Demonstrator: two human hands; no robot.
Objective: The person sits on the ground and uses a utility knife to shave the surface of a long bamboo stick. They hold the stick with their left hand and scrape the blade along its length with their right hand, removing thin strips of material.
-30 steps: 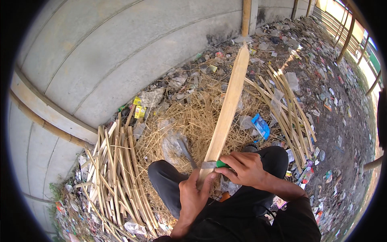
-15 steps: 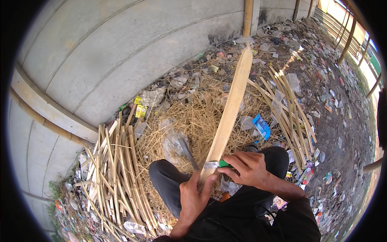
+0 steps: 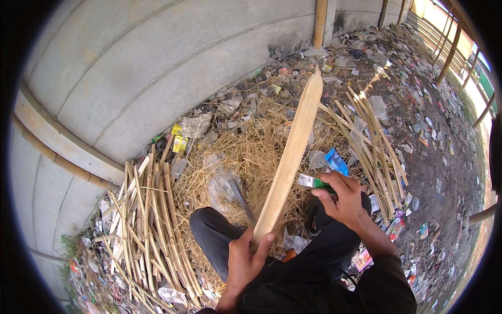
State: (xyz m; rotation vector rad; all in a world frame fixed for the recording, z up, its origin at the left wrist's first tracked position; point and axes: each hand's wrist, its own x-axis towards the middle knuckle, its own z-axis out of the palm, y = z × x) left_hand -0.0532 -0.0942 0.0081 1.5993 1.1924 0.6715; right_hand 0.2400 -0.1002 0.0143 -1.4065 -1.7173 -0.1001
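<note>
The left hand (image 3: 244,257) is nearest, thumb and fingers closed around the butt end of a pale wooden strip (image 3: 289,162), which reaches away between 12 and 1 o'clock, ending in a ragged, tapered tip. At 2 o'clock from it, the right hand (image 3: 342,196) curls around the green handle of a short knife (image 3: 307,181); its blade points to about 10 o'clock, just beside the strip's right edge, with a narrow gap showing.

Dark-trousered legs (image 3: 213,238) bend either side of the strip, leaving room between the knees. A long grey tool (image 3: 240,199) lies left of the strip. At 10 o'clock a bundle of slats (image 3: 151,225) stays well apart from the strip's left edge, straw (image 3: 256,152) filling the gap. Beyond the right hand, a blue packet (image 3: 336,161) lies near a second slat pile (image 3: 380,152) at 2 o'clock. Littered ground (image 3: 444,172) widens past that pile's outer edge. Farthest, a grey panel wall (image 3: 183,63) curves from 10 to 12 o'clock, bounding the far left.
</note>
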